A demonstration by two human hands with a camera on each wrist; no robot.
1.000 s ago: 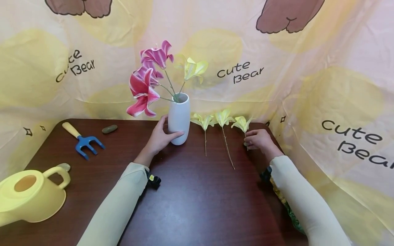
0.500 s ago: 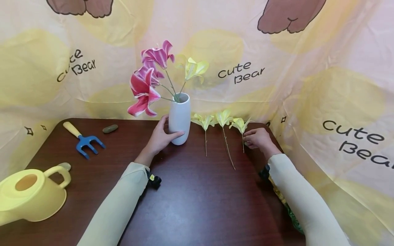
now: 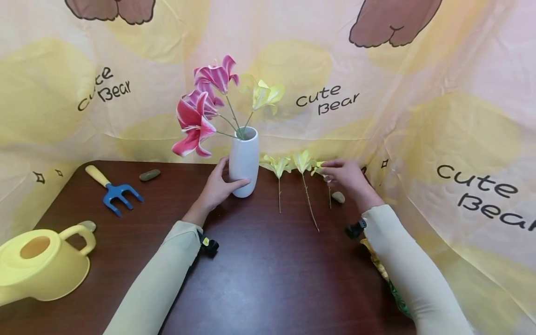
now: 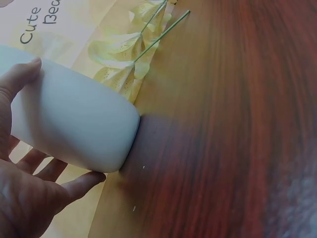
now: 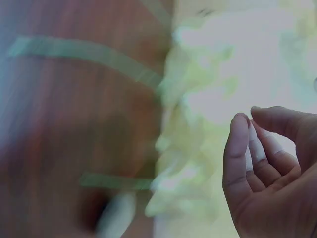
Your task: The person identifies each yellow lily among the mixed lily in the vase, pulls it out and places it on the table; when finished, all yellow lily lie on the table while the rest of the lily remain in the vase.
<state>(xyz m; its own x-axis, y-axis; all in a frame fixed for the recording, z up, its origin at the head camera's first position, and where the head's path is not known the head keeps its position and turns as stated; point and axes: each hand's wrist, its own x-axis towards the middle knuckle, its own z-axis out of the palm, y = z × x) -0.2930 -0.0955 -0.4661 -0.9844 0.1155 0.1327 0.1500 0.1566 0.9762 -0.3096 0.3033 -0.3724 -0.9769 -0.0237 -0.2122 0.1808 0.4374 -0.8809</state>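
My left hand (image 3: 214, 190) grips the lower part of a white vase (image 3: 244, 163), fingers behind it and thumb across its front. The vase stands upright, holding pink lilies (image 3: 194, 123) that lean left and one yellow lily (image 3: 266, 95). To its right, yellow lilies lie in a row on the table: a left one (image 3: 278, 166), a middle one (image 3: 302, 160) and a right one (image 3: 330, 197). My right hand (image 3: 349, 179) hovers over the right lily's bloom and hides most of it. In the right wrist view its loosely bent fingers (image 5: 235, 148) hold nothing.
A pale stone (image 3: 338, 197) lies beside the right lily's stem. At left are a blue hand fork (image 3: 119, 197), a dark stone (image 3: 149, 175), another stone (image 3: 88, 226) and a yellow watering can (image 3: 50, 265). A yellow-green item (image 3: 399, 298) shows under the right sleeve.
The right lily has shifted slightly left. My right hand has left its stem and moved up and left over the bloom, uncovering the pale stone. The left hand stays on the vase.
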